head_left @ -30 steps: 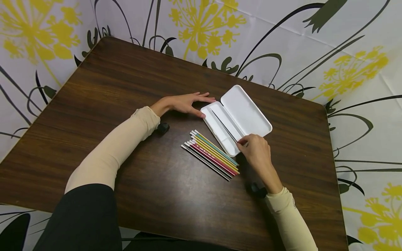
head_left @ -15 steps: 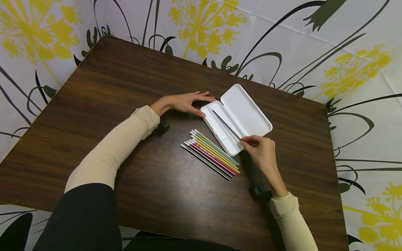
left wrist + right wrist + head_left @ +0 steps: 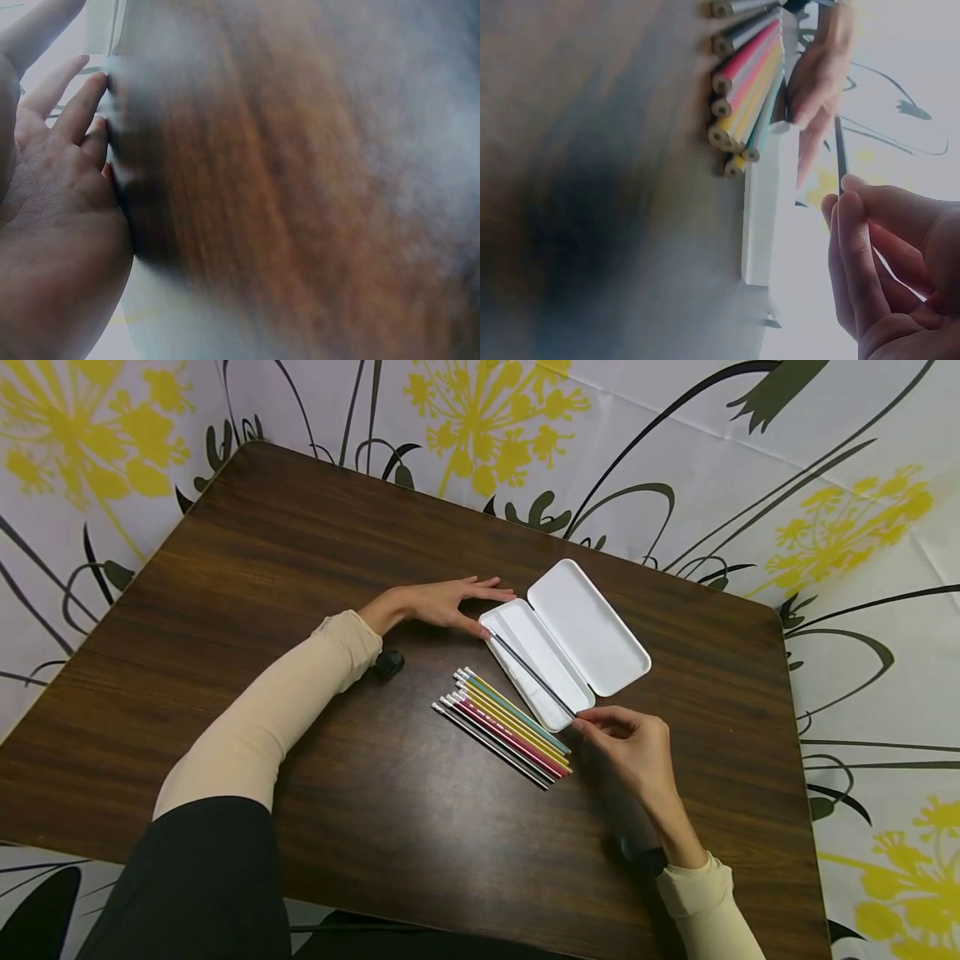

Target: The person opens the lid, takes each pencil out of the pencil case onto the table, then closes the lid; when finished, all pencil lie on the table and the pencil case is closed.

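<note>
An open white pencil case [image 3: 551, 662] lies on the table, its lid folded out on the far right side. My right hand [image 3: 633, 747] pinches one end of a dark pencil [image 3: 531, 672] between thumb and fingertips. Slanting over the case's tray, the pencil points its other end toward my left thumb. The right wrist view shows this pencil [image 3: 841, 146] raised above the case's rim. My left hand [image 3: 446, 606] rests on the table with fingers spread and straight, its thumb touching the case's left corner. The palm [image 3: 67, 195] fills the left side of the left wrist view.
Several pencils [image 3: 506, 727] in black, red, yellow and teal lie side by side in front of the case, white eraser ends at upper left. The brown wooden table [image 3: 360, 827] meets a flower-patterned cloth [image 3: 495, 427] at its back edge.
My right hand has moved down and to the right, drawing back from the case. The pencil has shifted toward the tray's near side. My left hand has stayed in place.
</note>
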Demonstrator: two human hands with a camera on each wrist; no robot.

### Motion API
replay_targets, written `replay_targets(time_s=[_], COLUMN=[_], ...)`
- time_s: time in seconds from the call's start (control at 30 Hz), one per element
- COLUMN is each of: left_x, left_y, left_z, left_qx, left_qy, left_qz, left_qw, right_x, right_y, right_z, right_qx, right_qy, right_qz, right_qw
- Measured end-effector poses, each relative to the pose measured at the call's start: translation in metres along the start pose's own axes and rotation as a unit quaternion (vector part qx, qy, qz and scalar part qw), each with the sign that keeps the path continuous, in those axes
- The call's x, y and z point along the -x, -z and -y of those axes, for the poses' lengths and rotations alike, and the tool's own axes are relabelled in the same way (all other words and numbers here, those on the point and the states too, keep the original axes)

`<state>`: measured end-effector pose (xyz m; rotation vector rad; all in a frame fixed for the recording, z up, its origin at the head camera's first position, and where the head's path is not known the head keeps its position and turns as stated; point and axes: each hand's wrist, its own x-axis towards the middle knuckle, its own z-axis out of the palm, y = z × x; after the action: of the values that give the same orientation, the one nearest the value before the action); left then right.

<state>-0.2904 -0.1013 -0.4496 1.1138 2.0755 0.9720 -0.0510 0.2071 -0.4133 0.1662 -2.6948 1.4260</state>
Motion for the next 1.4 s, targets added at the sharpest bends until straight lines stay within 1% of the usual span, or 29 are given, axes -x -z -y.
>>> replay_targets(time_s=[0.13, 0.27, 0.37, 0.53, 0.63, 0.7, 0.8, 0.9, 1.0, 1.13, 1.3, 1.4], left_x=[0.001, 0.001, 0.001, 0.001, 0.002, 0.005, 0.010, 0.015, 0.016, 0.015, 0.016, 0.017], left_y=[0.001, 0.000, 0.000, 0.000, 0.001, 0.002, 0.004, 0.006, 0.007, 0.006, 0.006, 0.006], left_z=[-0.001, -0.001, -0.002, -0.002, -0.007, -0.015, -0.031, -0.042, -0.043, -0.043, -0.045, -0.045], left_qx=[0.002, 0.005, 0.006, 0.009, 0.013, 0.016, 0.016, 0.016, 0.021, 0.019, 0.018, 0.020], left_qy=[0.011, 0.013, 0.013, -0.014, -0.027, -0.026, -0.022, -0.018, -0.015, -0.016, -0.014, -0.013], left_qz=[0.002, 0.002, 0.001, 0.000, -0.001, 0.000, 0.006, 0.014, 0.016, 0.016, 0.015, 0.015], left_qw=[0.9999, 0.9999, 0.9999, 0.9999, 0.9995, 0.9995, 0.9996, 0.9996, 0.9995, 0.9996, 0.9996, 0.9996], right_x=[0.009, 0.016, 0.022, 0.034, 0.039, 0.041, 0.042, 0.043, 0.043, 0.043, 0.041, 0.041], right_y=[-0.001, -0.003, -0.005, -0.009, -0.011, -0.014, -0.018, -0.020, -0.021, -0.023, -0.023, -0.024], right_z=[0.001, 0.001, 0.004, 0.025, 0.032, 0.027, 0.013, 0.000, -0.006, -0.007, -0.004, -0.002], right_qx=[-0.009, -0.018, -0.018, -0.017, -0.013, -0.007, 0.008, 0.017, 0.027, 0.054, 0.102, 0.125], right_qy=[0.009, 0.009, 0.011, 0.017, 0.022, 0.027, 0.036, 0.048, 0.065, 0.081, 0.088, 0.087], right_qz=[0.021, 0.037, 0.046, 0.054, 0.059, 0.059, 0.052, 0.044, 0.040, 0.032, 0.020, 0.023], right_qw=[0.9997, 0.9991, 0.9987, 0.9982, 0.9979, 0.9979, 0.9980, 0.9977, 0.9968, 0.9947, 0.9906, 0.9881])
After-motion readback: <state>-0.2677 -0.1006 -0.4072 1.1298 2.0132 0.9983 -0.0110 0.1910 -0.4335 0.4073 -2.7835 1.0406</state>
